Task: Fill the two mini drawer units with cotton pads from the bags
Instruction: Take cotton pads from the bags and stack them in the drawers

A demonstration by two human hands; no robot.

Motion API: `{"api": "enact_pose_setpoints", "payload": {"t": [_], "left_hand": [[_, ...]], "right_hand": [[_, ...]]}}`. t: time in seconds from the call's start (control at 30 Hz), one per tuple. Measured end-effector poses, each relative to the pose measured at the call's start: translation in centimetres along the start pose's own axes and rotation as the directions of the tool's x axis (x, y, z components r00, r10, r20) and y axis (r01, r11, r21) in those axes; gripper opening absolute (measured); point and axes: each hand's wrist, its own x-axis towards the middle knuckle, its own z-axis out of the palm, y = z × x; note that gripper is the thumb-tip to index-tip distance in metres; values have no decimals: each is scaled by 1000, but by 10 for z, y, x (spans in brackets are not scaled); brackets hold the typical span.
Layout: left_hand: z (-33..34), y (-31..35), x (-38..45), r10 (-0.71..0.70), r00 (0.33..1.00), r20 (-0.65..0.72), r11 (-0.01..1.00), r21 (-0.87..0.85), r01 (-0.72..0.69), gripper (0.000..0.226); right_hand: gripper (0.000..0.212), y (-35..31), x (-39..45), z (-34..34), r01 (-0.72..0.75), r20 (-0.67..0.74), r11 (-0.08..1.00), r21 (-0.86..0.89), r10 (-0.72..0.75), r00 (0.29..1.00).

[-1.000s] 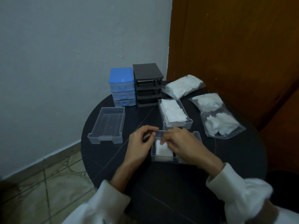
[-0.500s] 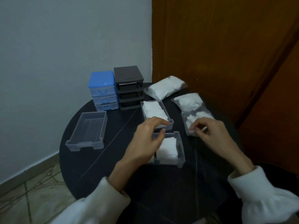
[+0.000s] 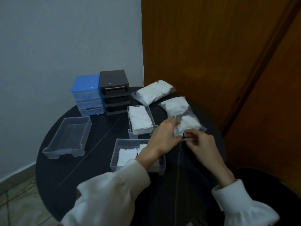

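cotton pads bag [image 3: 185, 126] at table's right edge is pinched at its mouth by left hand [image 3: 164, 136] and right hand [image 3: 200, 142]; refill step, next pads pulled out for half-filled drawer [image 3: 130, 154].

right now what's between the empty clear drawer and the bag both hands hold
In the head view, two clear drawers holding cotton pads: the far drawer and the near drawer.

Two forearms are seen clad in loose, cream-white long sleeves, the left sleeve [image 3: 112, 191] bunched in soft folds above the wrist and the right sleeve [image 3: 241, 204] gathered into a snug cuff. Both the left hand [image 3: 164, 136] and right hand [image 3: 202, 144] are left bare, without rings or watch.
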Motion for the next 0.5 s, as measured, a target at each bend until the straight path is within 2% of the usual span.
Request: {"api": "enact_pose_setpoints", "payload": {"t": [0.17, 0.37, 0.5], "left_hand": [[2, 0, 2, -9, 999, -34, 1000, -9, 9, 36], [3, 1, 4, -21, 998, -65, 998, -61, 17, 32], [4, 1, 7, -30, 997, -72, 996, -85, 24, 29]], "right_hand": [[23, -1, 0, 7, 6, -84, 998, 62, -1, 996], [21, -8, 4, 10, 47, -197, 999, -12, -49, 979], [20, -8, 6, 11, 42, -231, 999, 5, -40, 972]]}}
